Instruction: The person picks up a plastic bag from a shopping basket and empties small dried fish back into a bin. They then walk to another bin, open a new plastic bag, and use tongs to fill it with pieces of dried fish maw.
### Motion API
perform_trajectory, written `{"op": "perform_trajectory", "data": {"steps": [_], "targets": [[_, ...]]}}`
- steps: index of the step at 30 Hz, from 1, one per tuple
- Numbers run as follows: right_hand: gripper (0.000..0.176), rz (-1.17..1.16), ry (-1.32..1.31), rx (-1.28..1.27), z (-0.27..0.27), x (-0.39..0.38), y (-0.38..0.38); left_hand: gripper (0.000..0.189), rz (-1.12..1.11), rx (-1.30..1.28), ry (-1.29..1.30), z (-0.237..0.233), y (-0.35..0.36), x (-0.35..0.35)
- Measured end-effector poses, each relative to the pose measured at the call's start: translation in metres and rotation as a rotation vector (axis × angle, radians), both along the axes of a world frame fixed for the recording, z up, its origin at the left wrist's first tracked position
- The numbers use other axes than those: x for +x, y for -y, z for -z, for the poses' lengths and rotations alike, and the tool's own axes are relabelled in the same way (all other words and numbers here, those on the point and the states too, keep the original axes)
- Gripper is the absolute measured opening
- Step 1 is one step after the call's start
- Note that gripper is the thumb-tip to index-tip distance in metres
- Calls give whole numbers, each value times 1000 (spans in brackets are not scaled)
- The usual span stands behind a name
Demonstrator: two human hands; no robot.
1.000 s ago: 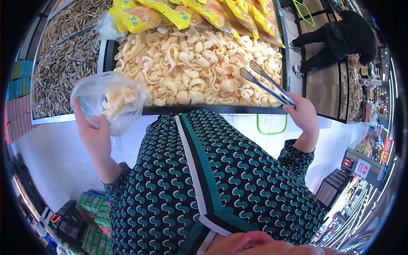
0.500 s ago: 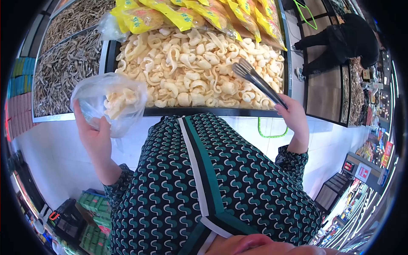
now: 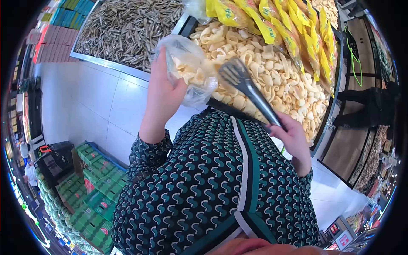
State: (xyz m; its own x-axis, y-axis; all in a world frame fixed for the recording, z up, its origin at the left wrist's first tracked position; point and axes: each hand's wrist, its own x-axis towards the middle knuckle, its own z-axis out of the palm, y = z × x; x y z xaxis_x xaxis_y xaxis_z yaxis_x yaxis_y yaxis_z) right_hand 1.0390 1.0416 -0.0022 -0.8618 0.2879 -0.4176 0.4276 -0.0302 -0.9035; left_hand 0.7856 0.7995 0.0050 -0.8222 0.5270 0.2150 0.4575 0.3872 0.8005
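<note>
My left hand point(image 3: 163, 91) grips the rim of a clear plastic bag point(image 3: 199, 94), its mouth held open over the front left corner of a bin. Pale, curled puffed snacks point(image 3: 187, 72) lie inside the bag. In my right hand point(image 3: 291, 135) are black serving tongs point(image 3: 259, 101), my fingers closed round the handle end. The slotted head of the tongs points at the bag, with a pale, blurred piece between head and bag. Below and behind spreads a heap of the same puffed snacks point(image 3: 293, 91).
Yellow printed packets point(image 3: 272, 29) line the far side of the bin. Small dried fish point(image 3: 123, 34) fill a tray on the left. Green cartons point(image 3: 95, 170) are stacked on the floor at lower left. A person in black point(image 3: 365, 106) stands at another counter on the right.
The tongs have moved from above the snack heap leftward to the bag, and the bag and tongs are now close together. My view has turned, shifting the bin to the right.
</note>
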Motion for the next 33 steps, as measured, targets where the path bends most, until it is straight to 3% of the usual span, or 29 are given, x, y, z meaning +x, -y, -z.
{"op": "perform_trajectory", "data": {"steps": [4, 6, 12, 17, 22, 26, 31, 33], "targets": [[39, -115, 41, 33, 17, -51, 27, 74, 7, 8, -24, 2, 5, -1], [40, -306, -10, 553, 28, -74, 37, 74, 34, -1, -1, -1, 5, 2], [40, -293, -73, 732, 23, -108, 60, 74, 22, 78, -16, 6, 15, -6], [43, -153, -100, 641, 6, -76, 44, 76, -17, 164, 50, 14, 27, -23], [46, 208, -19, 279, 17, -29, 20, 76, 2, 262, 130, 12, 30, -27], [44, 301, -64, 12, 31, -2, 21, 74, 13, 341, 216, -2, 25, -18], [44, 335, -113, 95, 41, 25, 25, 70, 47, 451, 241, -53, 56, -11], [44, 339, -116, 77, 43, 40, 23, 69, -114, 744, 242, -80, 71, -5]]}}
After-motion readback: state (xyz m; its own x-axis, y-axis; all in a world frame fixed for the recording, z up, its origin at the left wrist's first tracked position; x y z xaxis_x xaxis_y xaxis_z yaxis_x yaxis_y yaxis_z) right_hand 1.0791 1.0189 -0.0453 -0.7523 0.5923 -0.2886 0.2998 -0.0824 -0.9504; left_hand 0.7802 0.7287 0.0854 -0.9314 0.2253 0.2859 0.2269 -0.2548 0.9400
